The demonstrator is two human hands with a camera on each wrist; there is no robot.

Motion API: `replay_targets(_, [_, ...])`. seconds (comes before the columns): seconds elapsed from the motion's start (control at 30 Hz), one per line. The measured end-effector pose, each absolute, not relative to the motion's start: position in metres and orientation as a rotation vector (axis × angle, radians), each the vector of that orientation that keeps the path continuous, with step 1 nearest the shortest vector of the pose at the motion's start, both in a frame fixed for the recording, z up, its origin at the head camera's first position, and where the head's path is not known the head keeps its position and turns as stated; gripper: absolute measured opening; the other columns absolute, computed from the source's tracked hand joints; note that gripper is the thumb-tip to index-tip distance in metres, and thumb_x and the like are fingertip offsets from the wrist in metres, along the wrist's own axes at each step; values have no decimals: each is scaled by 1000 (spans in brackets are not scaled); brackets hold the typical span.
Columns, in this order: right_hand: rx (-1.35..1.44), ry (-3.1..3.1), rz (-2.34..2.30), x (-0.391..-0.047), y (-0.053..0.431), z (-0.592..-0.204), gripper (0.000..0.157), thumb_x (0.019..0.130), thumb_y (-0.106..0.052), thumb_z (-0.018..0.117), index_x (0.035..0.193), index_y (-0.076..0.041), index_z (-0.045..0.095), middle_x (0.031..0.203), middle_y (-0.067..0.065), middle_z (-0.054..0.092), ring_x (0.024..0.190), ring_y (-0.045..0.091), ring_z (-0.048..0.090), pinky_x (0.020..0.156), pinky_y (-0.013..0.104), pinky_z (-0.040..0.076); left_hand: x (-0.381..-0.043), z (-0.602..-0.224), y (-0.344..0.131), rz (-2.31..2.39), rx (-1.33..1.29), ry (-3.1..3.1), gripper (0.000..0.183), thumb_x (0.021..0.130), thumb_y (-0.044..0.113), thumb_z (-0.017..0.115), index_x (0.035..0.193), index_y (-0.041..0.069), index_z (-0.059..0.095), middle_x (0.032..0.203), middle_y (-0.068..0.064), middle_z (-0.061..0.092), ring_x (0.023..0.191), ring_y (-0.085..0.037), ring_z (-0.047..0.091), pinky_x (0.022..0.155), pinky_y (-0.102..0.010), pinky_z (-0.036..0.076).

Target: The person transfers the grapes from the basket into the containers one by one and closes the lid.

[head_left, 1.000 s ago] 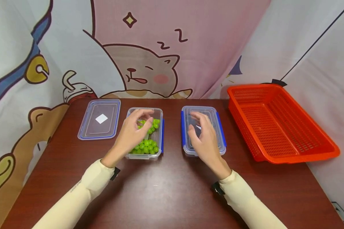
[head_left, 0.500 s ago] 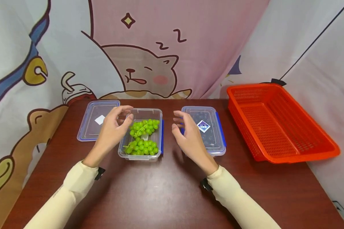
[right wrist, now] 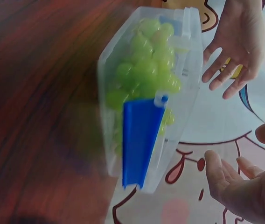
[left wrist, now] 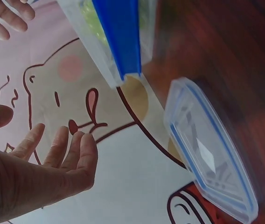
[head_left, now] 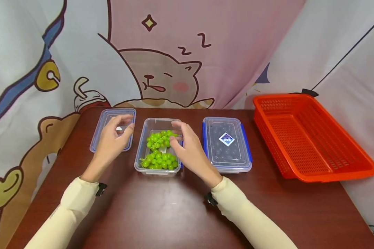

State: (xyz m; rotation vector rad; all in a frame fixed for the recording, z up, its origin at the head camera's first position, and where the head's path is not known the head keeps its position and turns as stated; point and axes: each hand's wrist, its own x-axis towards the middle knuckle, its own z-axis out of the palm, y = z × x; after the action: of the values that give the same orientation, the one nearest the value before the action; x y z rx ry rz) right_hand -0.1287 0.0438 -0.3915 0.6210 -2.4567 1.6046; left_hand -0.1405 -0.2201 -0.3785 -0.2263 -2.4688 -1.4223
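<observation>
My left hand (head_left: 112, 138) hovers over a transparent lid (head_left: 101, 138) with a blue seal, fingers loosely bent and holding nothing. That lid (left wrist: 207, 154) lies flat on the table, a white diamond sticker on it. To its right stands a transparent food container (head_left: 142, 147) without a lid, its blue side clip (right wrist: 142, 140) hanging down. Two bunches of green grapes (head_left: 159, 160) lie inside. Over the container's right edge, my right hand (head_left: 190, 148) is held with relaxed fingers and thumb apart; nothing is in it. Both hands appear above the container's height in the wrist views.
A second container (head_left: 227, 145), lidded with blue clips and a diamond label, holds dark round fruit to the right. Beyond it sits an orange-red plastic basket (head_left: 355, 173). The dark wooden table (head_left: 168, 214) ends at a cartoon-printed curtain (head_left: 237, 52).
Both hands have moved left. The left hand went from over the grape container to over the loose lid; the right went from above the lidded container to the grape container's right edge.
</observation>
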Motion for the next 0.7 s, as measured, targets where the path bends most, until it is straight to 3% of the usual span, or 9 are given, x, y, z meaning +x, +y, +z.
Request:
replay_targets(0.17, [655, -2462, 1621, -130, 24, -390, 50, 105, -15, 61, 153, -3, 54, 153, 14, 59, 131, 27, 64, 106, 46, 55, -139, -383, -234, -1418, -215, -2450, 34, 106, 11, 67, 138, -2, 69, 130, -23, 67, 124, -35, 63, 95, -29, 50])
replay_targets(0.27, [646, -2484, 1629, -130, 16, -391, 51, 105, -15, 61, 154, -3, 54, 154, 14, 58, 131, 27, 64, 106, 42, 55, -139, -385, -240, -1397, -209, -2474, 36, 107, 13, 67, 139, -3, 68, 131, -25, 66, 124, -37, 63, 91, -21, 49])
replay_targets(0.47, [664, -2499, 1680, -134, -2, -389, 54, 105, -14, 60, 156, -1, 51, 156, 14, 56, 133, 33, 63, 106, 43, 55, -141, -385, -256, -1301, -159, -2542, 36, 107, 16, 65, 139, 0, 69, 127, -24, 65, 118, -35, 62, 90, -28, 46])
replay_targets(0.7, [647, -2548, 1666, -143, -26, -385, 51, 106, -14, 62, 155, -3, 53, 152, 14, 59, 130, 24, 63, 106, 34, 54, -151, -389, -277, -1236, -115, -2601, 38, 108, 20, 62, 140, -1, 67, 127, -26, 62, 123, -41, 59, 93, -43, 42])
